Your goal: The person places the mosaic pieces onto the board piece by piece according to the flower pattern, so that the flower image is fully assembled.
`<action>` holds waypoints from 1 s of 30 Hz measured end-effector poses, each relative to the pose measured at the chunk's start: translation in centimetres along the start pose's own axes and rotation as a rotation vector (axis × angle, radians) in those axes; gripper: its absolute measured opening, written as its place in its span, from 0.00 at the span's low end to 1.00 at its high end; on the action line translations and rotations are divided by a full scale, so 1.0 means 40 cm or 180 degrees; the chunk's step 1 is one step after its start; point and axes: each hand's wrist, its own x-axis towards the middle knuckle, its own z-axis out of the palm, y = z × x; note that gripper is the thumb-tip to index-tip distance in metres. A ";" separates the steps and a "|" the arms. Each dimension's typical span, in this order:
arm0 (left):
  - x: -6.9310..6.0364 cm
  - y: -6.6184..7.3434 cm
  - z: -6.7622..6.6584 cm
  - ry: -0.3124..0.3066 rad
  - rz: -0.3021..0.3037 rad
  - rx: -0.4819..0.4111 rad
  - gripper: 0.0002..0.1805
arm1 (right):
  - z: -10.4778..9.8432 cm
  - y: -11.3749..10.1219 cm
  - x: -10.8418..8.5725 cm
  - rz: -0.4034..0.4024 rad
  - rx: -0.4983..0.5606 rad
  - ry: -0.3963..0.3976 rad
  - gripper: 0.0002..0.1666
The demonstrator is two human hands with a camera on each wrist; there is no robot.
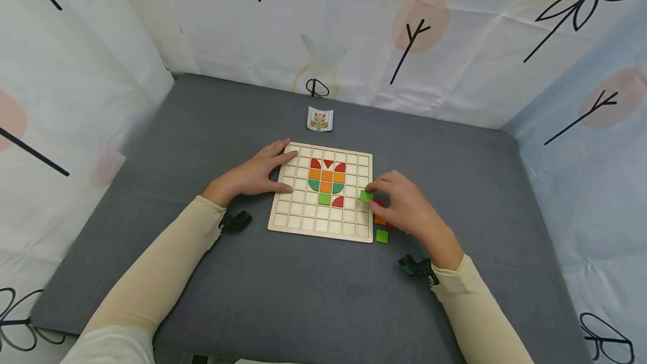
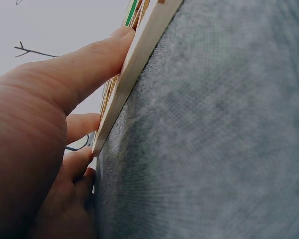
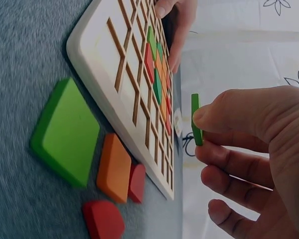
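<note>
there, my right hand [image 1: 404, 206] pinched a thin green square tile [image 1: 366, 196] at the right edge of the pale wooden grid board [image 1: 321, 224], while my left hand [image 1: 253, 172], fingers spread, rested on the board's left edge, seemingly to steady it!

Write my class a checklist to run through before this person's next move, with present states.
1. Grip: ok; the right hand pinches a green tile.
2. Placement: not ok; the tile is held clear of the board.
3. Steadying: ok; the left hand rests on the board's left edge.
4. Reference: ok; a pattern card lies beyond the board.
5. Match: cannot tell; the card's print is too small to compare with the placed pieces.
6. Spares: ok; a loose green square lies beside the board.
</note>
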 end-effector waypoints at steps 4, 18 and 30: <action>0.000 0.000 0.000 -0.0001 0.0009 0.0012 0.56 | 0.011 -0.008 0.004 -0.0011 0.0021 -0.0007 0.13; -0.001 0.000 0.001 0.0004 0.0010 0.0003 0.56 | 0.064 -0.015 0.027 -0.0168 0.0030 -0.0085 0.11; 0.001 -0.003 0.003 0.0007 0.0020 0.0006 0.56 | 0.087 -0.008 0.038 -0.0290 -0.0005 -0.0119 0.11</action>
